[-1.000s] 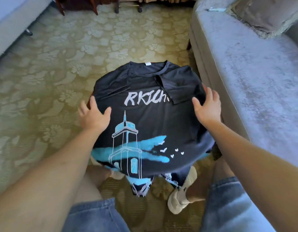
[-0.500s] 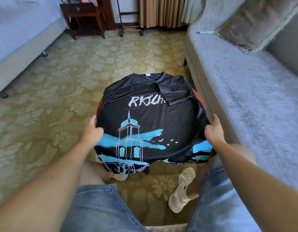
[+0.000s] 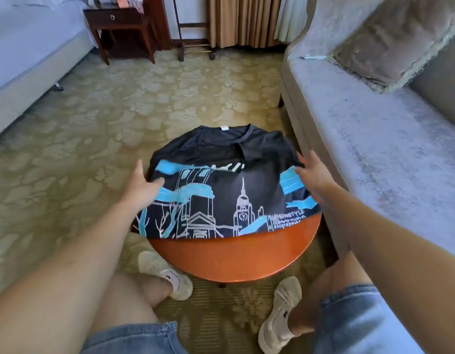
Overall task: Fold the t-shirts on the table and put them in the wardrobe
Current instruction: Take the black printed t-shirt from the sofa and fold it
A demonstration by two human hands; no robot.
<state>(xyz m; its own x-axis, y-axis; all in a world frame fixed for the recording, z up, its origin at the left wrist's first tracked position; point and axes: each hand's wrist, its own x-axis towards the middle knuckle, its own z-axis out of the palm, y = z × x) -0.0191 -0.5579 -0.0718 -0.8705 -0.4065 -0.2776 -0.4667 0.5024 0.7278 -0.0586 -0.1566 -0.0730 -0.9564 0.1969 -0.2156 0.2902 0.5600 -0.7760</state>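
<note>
Black t-shirt [image 3: 229, 190] lies on the round table [image 3: 247, 254], over its far half, collar at the table's far edge. The table's near half is bare. The lower part looks doubled up over the chest, skyline print facing up, and one corner hangs off the table's left rim.

Left hand [image 3: 141, 186] is at the table's left edge, fingers straight and spread, thumb touching cloth, pinching nothing. Right hand [image 3: 312, 175] is at the table's right side, fingers splayed above the fold. It is blurred, so we cannot tell if it touches.

We judge the step to be settling this fold. We should lay flat palms at the table's centre and sweep outward to both rims, square the upper layer's edge, and bring the overhanging corner back over the table so its weight cannot drag the shirt off
</note>
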